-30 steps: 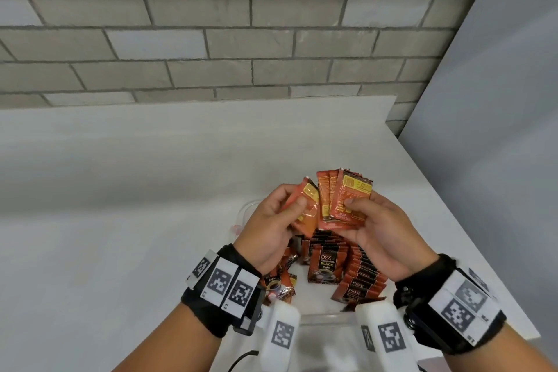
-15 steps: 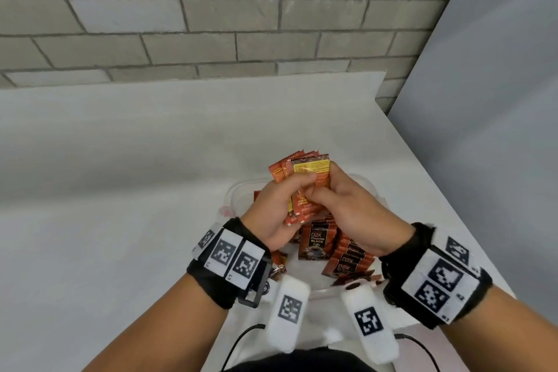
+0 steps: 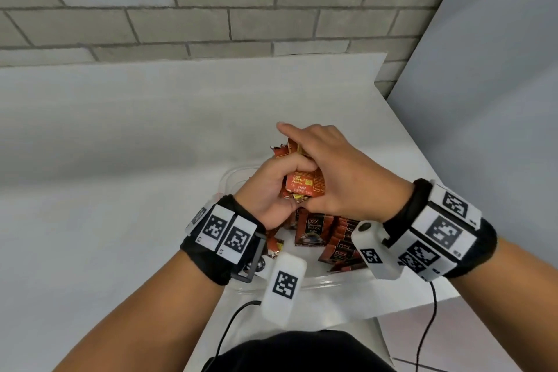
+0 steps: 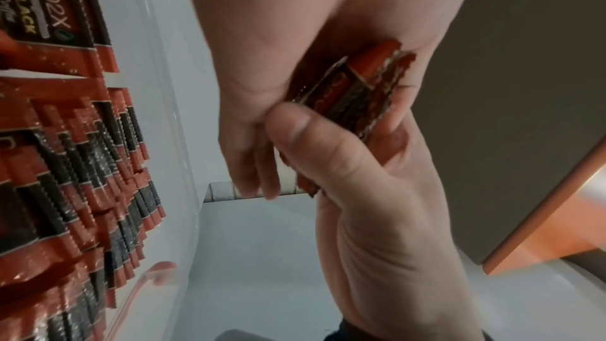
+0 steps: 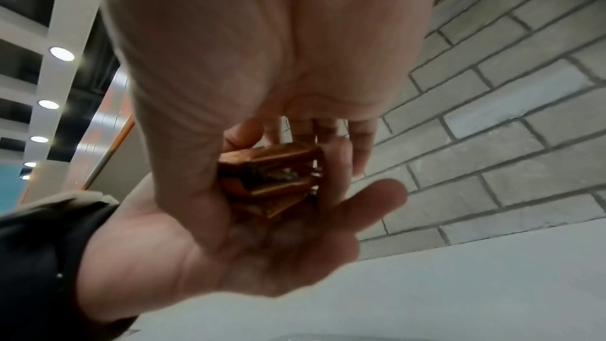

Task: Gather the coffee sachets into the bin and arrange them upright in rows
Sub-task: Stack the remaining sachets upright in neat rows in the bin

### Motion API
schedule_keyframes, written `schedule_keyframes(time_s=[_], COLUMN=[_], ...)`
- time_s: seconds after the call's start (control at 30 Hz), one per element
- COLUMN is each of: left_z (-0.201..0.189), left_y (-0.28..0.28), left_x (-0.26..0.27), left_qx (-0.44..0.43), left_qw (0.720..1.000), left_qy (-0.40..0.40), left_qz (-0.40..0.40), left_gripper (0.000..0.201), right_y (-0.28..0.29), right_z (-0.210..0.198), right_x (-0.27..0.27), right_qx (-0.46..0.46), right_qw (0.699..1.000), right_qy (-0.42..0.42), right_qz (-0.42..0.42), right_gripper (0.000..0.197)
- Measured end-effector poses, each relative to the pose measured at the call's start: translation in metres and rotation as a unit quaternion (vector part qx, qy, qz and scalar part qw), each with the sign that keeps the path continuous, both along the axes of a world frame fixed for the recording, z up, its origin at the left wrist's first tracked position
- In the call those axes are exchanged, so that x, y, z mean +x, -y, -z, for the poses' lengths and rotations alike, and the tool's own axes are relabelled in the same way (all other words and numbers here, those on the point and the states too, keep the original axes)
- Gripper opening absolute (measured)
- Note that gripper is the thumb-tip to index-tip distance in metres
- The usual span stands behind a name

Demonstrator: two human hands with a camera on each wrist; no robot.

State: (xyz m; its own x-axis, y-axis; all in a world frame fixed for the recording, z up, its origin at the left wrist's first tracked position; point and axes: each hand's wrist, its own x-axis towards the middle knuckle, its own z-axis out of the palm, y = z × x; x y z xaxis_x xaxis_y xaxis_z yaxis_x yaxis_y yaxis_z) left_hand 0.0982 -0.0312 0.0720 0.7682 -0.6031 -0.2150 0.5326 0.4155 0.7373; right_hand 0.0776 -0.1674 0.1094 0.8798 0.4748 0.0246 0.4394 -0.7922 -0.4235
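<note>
A stack of orange coffee sachets (image 3: 305, 186) is held between both hands just above the clear plastic bin (image 3: 234, 180). My left hand (image 3: 277, 190) cups the stack from below, thumb curled over its face. My right hand (image 3: 332, 169) lies over the top, thumb down one side, index finger stretched out. In the left wrist view the stack's serrated edges (image 4: 367, 92) show between the left thumb (image 4: 295, 134) and the right palm. The right wrist view shows the stack (image 5: 272, 173) wedged between both palms. Rows of upright sachets (image 3: 314, 228) fill the bin below.
The bin sits near the front right corner of a white table (image 3: 120, 160). A brick wall (image 3: 211, 9) runs behind it and a grey panel (image 3: 483, 100) stands to the right. A few loose sachets (image 3: 276, 246) lie in the bin's left part.
The fanned sachets have been squeezed into one tight stack. Both hands have come together and dropped closer to the bin, with the right hand now over the top.
</note>
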Motion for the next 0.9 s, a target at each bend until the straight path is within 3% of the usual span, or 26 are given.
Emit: schedule_keyframes(time_s=[0.17,0.43,0.57,0.67,0.77,0.9], left_z=[-0.002,-0.001,0.002,0.003,0.003,0.007], left_y=[-0.003,-0.006,-0.012,-0.014,-0.012,-0.014], left_x=[0.003,0.003,0.003,0.004,0.003,0.002], left_qx=[0.012,-0.017,-0.029,-0.010,0.019,0.005], left_qw=[0.999,0.997,0.999,0.999,0.999,0.999], left_qy=[0.017,0.050,0.009,-0.008,0.025,0.022], left_qz=[-0.046,-0.050,-0.026,-0.030,-0.038,-0.027], left_gripper=[0.012,0.010,0.012,0.010,0.010,0.016], right_y=[-0.009,-0.014,-0.014,-0.015,-0.018,-0.016], right_z=[-0.004,0.001,0.004,0.007,0.013,0.007], right_x=[0.006,0.006,0.007,0.008,0.009,0.009], right_qx=[-0.009,0.038,0.044,0.036,0.049,0.083], right_qw=[1.000,0.999,0.999,0.999,0.998,0.992], right_qy=[0.007,-0.019,-0.026,-0.024,-0.032,-0.100], right_qz=[-0.015,-0.014,-0.007,-0.010,-0.011,0.001], right_gripper=[0.112,0.114,0.112,0.110,0.110,0.117])
